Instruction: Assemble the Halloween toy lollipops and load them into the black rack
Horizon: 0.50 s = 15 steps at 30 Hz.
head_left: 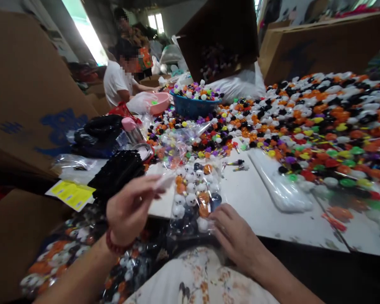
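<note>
In front of me lies a clear plastic bag (191,200) filled with small round figures in white, orange and black, several with faces. My right hand (236,234) grips the bag's lower right edge, its fingers curled against the plastic. My left hand (131,207) is raised to the left of the bag, thumb and fingers pinching a thin whitish strip (165,181). Blur hides whether this strip joins the bag. Just beyond the bag, more clear plastic (180,141) lies over loose pieces.
Colourful loose pieces (323,114) cover the table's right and back. A stack of clear bags (277,181) lies to the right. Farther off are a blue basin (194,105), a pink basin (160,104) and a seated person (117,82). Filled bags (60,257) sit low at left.
</note>
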Available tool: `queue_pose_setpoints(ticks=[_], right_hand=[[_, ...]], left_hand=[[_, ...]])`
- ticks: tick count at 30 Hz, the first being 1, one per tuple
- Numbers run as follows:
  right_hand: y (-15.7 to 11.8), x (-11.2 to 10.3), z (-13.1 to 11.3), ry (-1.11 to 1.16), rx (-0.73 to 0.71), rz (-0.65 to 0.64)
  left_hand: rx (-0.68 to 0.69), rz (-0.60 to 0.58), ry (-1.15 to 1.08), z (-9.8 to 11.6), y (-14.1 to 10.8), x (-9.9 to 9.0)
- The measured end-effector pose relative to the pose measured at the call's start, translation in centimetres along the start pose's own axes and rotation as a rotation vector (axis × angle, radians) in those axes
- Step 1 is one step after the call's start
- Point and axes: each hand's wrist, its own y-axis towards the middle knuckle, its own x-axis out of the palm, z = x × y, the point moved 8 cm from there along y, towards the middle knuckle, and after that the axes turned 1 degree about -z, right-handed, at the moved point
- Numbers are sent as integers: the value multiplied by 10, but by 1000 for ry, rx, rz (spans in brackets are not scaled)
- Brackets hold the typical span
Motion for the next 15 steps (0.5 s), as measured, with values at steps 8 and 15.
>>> queue_pose_setpoints(ticks=[8, 15], right_hand=[[28, -9, 4, 14, 72, 131], [28, -17, -19, -83, -67, 227]], left_hand=[[320, -685, -145, 58, -80, 95], [397, -581, 507, 24, -110, 113]])
